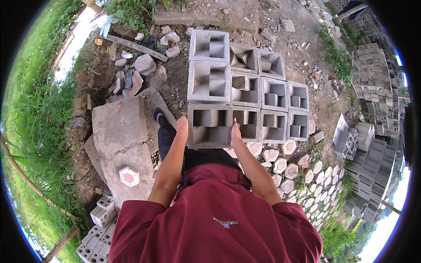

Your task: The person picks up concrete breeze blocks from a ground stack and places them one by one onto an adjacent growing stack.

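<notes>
**Gray block gripped between two hands at the middle of the frame**

In the head view, the gray block (210,136) sits at the center, its hollow face up: a square, rough concrete shell with a ledge and a divider inside. The left hand (182,127) presses its left side, fingers mostly hidden; the right hand (236,133), fairly flat, presses its right side. Together they have hold of it; whether it is off the ground I cannot tell.

Its upper and right edges lie close against the other blocks (274,94), set in rows at upper center, leaving little room there. Bare dirt (174,90) opens just to the upper left.

Left of center, a foot (160,115) and a cracked slab (117,120) take up space, with a hexagonal tile (129,176) on the slab. Rubble (144,64) and a bar (137,47) lie at upper left. Many paving tiles (287,186) spread across the lower right; stacked blocks (370,164) line the right edge.
</notes>
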